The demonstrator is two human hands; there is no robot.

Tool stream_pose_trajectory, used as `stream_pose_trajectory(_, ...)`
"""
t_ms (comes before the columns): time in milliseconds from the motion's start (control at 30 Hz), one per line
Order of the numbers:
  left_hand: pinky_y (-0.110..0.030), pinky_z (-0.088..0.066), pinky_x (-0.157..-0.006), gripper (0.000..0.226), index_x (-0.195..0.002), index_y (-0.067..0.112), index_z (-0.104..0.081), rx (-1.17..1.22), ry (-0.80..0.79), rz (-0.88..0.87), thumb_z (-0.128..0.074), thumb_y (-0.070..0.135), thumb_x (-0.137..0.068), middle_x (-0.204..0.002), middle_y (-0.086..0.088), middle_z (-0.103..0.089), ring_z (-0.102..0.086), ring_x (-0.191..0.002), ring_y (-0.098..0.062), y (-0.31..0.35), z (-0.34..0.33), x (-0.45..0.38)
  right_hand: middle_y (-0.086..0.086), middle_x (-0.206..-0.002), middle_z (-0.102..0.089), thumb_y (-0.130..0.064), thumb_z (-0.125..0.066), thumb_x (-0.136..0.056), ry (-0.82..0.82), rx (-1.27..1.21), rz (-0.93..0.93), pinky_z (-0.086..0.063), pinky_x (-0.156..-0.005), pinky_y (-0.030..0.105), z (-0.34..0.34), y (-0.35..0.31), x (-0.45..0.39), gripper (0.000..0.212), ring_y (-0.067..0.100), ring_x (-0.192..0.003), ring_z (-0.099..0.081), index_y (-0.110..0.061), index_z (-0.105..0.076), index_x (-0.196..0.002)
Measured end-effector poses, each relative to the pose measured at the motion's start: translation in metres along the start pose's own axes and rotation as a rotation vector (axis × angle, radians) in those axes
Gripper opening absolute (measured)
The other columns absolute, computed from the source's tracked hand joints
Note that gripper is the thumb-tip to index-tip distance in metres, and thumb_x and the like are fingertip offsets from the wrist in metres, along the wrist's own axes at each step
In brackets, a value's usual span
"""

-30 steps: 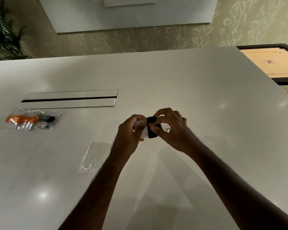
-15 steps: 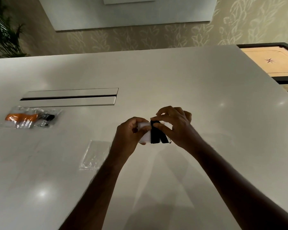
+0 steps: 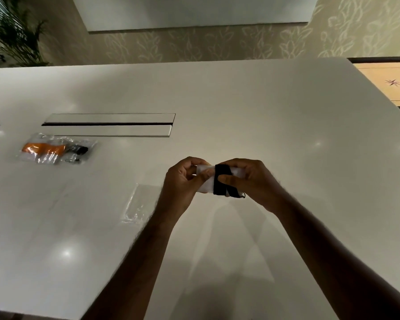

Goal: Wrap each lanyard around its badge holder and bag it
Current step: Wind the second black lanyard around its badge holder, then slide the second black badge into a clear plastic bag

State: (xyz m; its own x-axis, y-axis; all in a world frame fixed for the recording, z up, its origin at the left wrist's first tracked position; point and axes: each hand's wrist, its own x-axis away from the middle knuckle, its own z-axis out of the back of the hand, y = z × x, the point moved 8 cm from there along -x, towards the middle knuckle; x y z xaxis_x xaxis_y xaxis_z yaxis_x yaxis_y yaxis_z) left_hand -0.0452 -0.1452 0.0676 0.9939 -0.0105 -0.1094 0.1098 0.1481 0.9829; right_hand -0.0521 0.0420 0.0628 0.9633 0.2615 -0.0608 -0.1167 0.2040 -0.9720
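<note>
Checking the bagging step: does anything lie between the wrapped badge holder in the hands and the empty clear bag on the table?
Nothing visible does. Both hands, left hand and right hand, hold the badge holder with the black lanyard around it; the empty clear bag lies flat just left of the left wrist, bare white table between.

One view only, worn on the person's head, looking forward and steeply down over a white table (image 3: pixel 240 107). It's a wide-angle view, the table's far edge bowing across the upper frame. Both forearms rise from the bottom edge and meet just right of centre, where the left hand (image 3: pixel 183 181) and right hand (image 3: pixel 252 181) sit close under the lens. Beyond the hands the view reaches a patterned wall (image 3: pixel 194 45). Far left of the hands a potted plant (image 3: pixel 12 31) clips the corner; far right, a carrom board (image 3: pixel 388 88) cuts off at the edge. No second view shares any of this.
</note>
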Motion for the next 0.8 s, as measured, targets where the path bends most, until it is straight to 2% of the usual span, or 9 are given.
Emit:
stream_pose_trajectory(67, -0.036, -0.060, -0.073, 0.011, -0.099, 0.024, -0.071, -0.069, -0.009, 0.008, -0.078, 0.024, -0.090, -0.094, 0.003, -0.077, -0.073, -0.085, -0.019, -0.008, 0.006, 0.002, 0.005, -0.093, -0.078, -0.014, -0.079, -0.092, -0.006, -0.096, -0.034, -0.058, -0.061, 0.036, -0.008, 0.009, 0.002, 0.019, 0.028, -0.073, -0.074, -0.019, -0.079, -0.110)
stream_pose_trajectory(167, -0.045, -0.062, -0.082, 0.011, -0.105, 0.026, -0.070, -0.081, 0.028, 0.014, -0.074, 0.028, -0.094, -0.101, 0.010, -0.074, -0.071, -0.090, -0.016, -0.018, 0.024, 0.008, 0.001, -0.079, -0.075, -0.010, -0.079, -0.091, 0.035, -0.172, -0.095, -0.050, -0.055, 0.024, -0.015, 0.023, 0.004, 0.018, 0.018, -0.065, -0.067, -0.013, -0.079, -0.109)
stream_pose_trajectory(233, -0.042, -0.061, -0.083, 0.010, -0.105, 0.026, -0.069, -0.148, 0.078, -0.009, -0.071, 0.029, -0.096, -0.101, 0.013, -0.073, -0.070, -0.093, -0.011, -0.020, 0.045, 0.013, -0.002, -0.076, -0.074, -0.010, -0.078, -0.091, 0.056, -0.185, -0.114, -0.049, -0.058, 0.024, -0.018, 0.029, 0.005, 0.018, 0.014, -0.065, -0.065, -0.015, -0.080, -0.108)
stream_pose_trajectory(333, -0.032, -0.058, -0.079, 0.010, -0.106, 0.024, -0.068, -0.371, 0.087, -0.078, -0.071, 0.024, -0.096, -0.103, 0.012, -0.072, -0.068, -0.095, -0.007, -0.027, 0.081, 0.020, 0.002, -0.086, -0.077, -0.011, -0.076, -0.093, 0.077, -0.181, -0.107, -0.051, -0.061, 0.030, -0.022, 0.032, 0.006, 0.019, 0.015, -0.068, -0.063, -0.018, -0.080, -0.110)
stream_pose_trajectory(467, -0.033, -0.055, -0.086, 0.022, -0.111, 0.027, -0.063, -0.620, -0.025, -0.095, -0.071, 0.016, -0.095, -0.112, 0.015, -0.068, -0.063, -0.105, -0.010, -0.050, 0.124, 0.030, 0.004, -0.094, -0.078, -0.012, -0.074, -0.096, 0.058, -0.114, -0.119, -0.055, -0.065, 0.036, -0.030, 0.037, 0.007, 0.019, 0.017, -0.068, -0.065, -0.020, -0.079, -0.112)
stream_pose_trajectory(600, -0.027, -0.047, -0.094, 0.023, -0.106, 0.038, -0.063, -0.816, -0.202, -0.044, -0.077, 0.031, -0.089, -0.113, 0.024, -0.065, -0.057, -0.108, -0.006, -0.071, 0.151, 0.046, -0.001, -0.094, -0.076, -0.009, -0.071, -0.097, 0.035, -0.078, -0.133, -0.055, -0.064, 0.033, -0.041, 0.039, 0.007, 0.019, 0.012, -0.071, -0.065, -0.016, -0.077, -0.113)
stream_pose_trajectory(700, -0.034, -0.048, -0.101, 0.030, -0.103, 0.037, -0.068, -0.803, -0.300, -0.009, -0.087, 0.040, -0.079, -0.112, 0.024, -0.068, -0.060, -0.111, -0.002, -0.087, 0.162, 0.054, 0.000, -0.100, -0.075, -0.012, -0.072, -0.097, 0.017, -0.017, -0.139, -0.059, -0.065, 0.033, -0.049, 0.039, 0.008, 0.021, 0.010, -0.074, -0.068, -0.017, -0.076, -0.116)
stream_pose_trajectory(800, -0.042, -0.054, -0.096, 0.030, -0.100, 0.037, -0.071, -0.722, -0.273, 0.026, -0.087, 0.040, -0.075, -0.111, 0.023, -0.070, -0.065, -0.108, -0.001, -0.098, 0.169, 0.058, -0.006, -0.101, -0.075, -0.017, -0.076, -0.095, -0.005, 0.083, -0.145, -0.059, -0.064, 0.025, -0.055, 0.034, 0.009, 0.019, 0.005, -0.074, -0.069, -0.020, -0.078, -0.113)
